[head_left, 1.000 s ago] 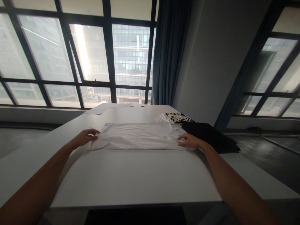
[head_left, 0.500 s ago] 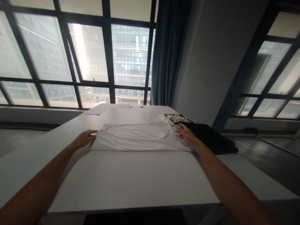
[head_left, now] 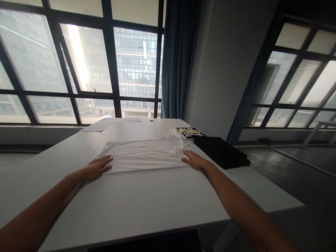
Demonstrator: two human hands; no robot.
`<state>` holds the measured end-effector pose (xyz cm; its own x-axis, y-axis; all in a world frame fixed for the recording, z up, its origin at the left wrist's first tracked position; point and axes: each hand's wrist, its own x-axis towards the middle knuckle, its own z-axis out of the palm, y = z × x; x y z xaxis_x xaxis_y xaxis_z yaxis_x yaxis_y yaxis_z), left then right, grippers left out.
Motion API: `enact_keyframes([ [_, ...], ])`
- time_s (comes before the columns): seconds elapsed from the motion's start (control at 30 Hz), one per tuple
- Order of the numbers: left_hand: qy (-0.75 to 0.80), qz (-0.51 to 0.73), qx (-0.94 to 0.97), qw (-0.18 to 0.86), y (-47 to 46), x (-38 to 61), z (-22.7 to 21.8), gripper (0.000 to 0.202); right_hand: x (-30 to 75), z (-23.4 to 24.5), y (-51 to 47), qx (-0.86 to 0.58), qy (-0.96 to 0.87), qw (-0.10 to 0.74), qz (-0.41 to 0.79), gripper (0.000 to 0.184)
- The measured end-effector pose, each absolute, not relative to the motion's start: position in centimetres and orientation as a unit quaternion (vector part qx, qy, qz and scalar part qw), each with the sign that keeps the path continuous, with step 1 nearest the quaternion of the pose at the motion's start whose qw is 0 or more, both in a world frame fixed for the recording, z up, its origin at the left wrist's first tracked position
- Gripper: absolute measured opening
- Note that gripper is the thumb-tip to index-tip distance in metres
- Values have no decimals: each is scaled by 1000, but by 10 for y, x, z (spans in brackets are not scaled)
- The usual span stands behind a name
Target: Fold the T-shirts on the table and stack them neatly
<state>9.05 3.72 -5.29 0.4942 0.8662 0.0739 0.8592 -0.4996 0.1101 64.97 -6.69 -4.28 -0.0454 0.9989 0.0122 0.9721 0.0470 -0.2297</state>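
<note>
A white garment [head_left: 143, 155] lies folded flat in a wide strip on the white table [head_left: 136, 203]. My left hand [head_left: 96, 168] rests flat on its near left corner, fingers stretched out. At the garment's right end my right hand [head_left: 194, 160] lies palm down with fingers extended, just below a bunched, crinkled part of the cloth [head_left: 173, 137]. Neither hand holds anything.
A folded black cloth [head_left: 222, 152] lies to the right of the garment, with a black, white and yellow patterned item [head_left: 191, 131] behind it. Sheets of paper [head_left: 101, 124] sit at the table's far edge by the windows. A dark curtain [head_left: 177, 59] hangs behind.
Both hands have flattened onto the garment's ends; the left no longer pinches its edge. The right hand slid down from the bunched part. The view has swung to the right.
</note>
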Motion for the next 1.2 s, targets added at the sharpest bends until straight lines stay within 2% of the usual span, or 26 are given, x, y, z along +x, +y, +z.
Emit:
enact_keyframes([
  [0.13, 501, 24, 861, 81, 39, 76, -45, 82, 650, -37, -70, -677, -728, 93, 59, 76],
  [0.2, 504, 28, 860, 74, 40, 70, -43, 89, 652, -35, -70, -671, -732, 105, 51, 69],
  [0.3, 506, 73, 858, 49, 46, 68, -48, 88, 656, -38, -68, -664, -736, 119, 59, 63],
  [0.47, 539, 49, 840, 51, 49, 74, -53, 91, 657, -42, -66, -658, -741, 109, 72, 66],
  [0.6, 550, 9, 830, 92, 32, 71, -30, 100, 658, -30, -75, -658, -741, 92, 97, 70],
  [0.7, 548, 20, 824, 144, 19, 63, -9, 84, 662, -13, -84, -656, -739, 74, 136, 69],
  [0.8, 557, 33, 810, 180, 19, 61, 1, 62, 664, 2, -82, -650, -736, 36, 186, 58],
  [1.0, 569, 79, 817, 47, 59, 72, -12, 59, 640, 7, -24, -685, -724, 79, -27, 46],
  [1.2, 595, 46, 802, 2, 100, 74, -25, 55, 597, 0, 56, -668, -740, 75, -9, 38],
])
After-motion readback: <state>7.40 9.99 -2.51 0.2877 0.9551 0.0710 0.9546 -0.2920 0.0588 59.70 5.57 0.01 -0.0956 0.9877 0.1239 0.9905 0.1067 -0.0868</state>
